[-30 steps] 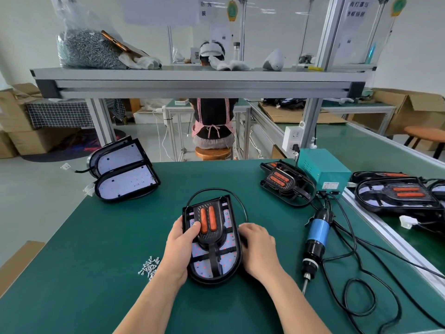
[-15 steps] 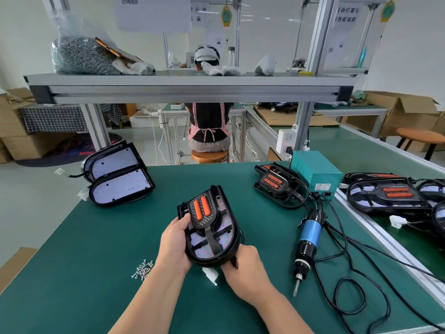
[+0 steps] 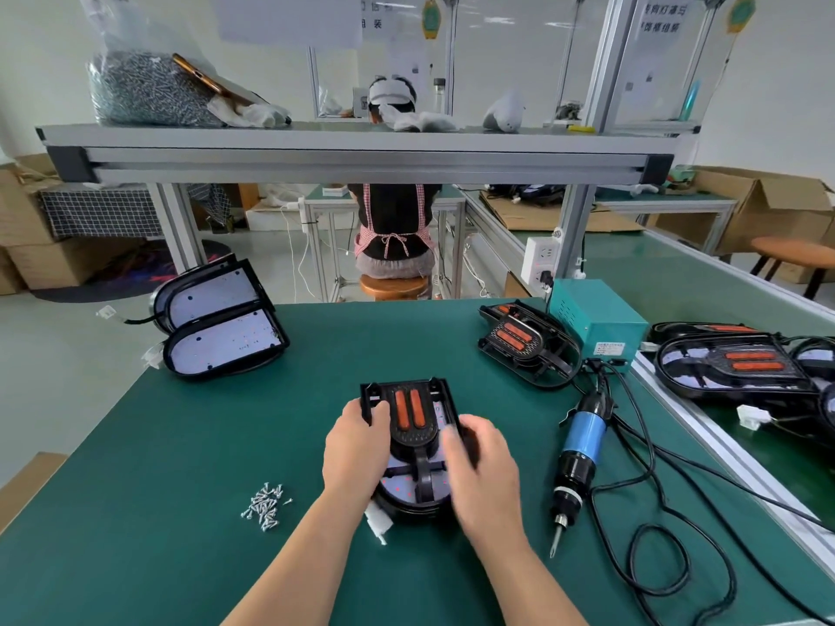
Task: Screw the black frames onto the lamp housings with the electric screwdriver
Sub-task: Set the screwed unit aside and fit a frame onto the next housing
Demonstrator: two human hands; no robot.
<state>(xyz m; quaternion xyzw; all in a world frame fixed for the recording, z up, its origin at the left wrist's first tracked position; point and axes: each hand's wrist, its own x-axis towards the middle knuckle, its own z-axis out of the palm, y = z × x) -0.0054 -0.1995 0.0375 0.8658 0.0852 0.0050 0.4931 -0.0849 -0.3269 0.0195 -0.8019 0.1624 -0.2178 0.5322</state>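
The lamp housing (image 3: 420, 512) is lying on the green mat (image 3: 180, 445) with the black frame (image 3: 413, 440) sitting on it. The left hand (image 3: 357, 449) is gripping the housing's left edge, fingers curling over the frame. The right hand (image 3: 481, 472), blurred, is touching the housing's right edge; its grasp cannot be told. The electric screwdriver (image 3: 580, 458) is lying right of the housing, and loose screws (image 3: 265, 502) are lying to its left.
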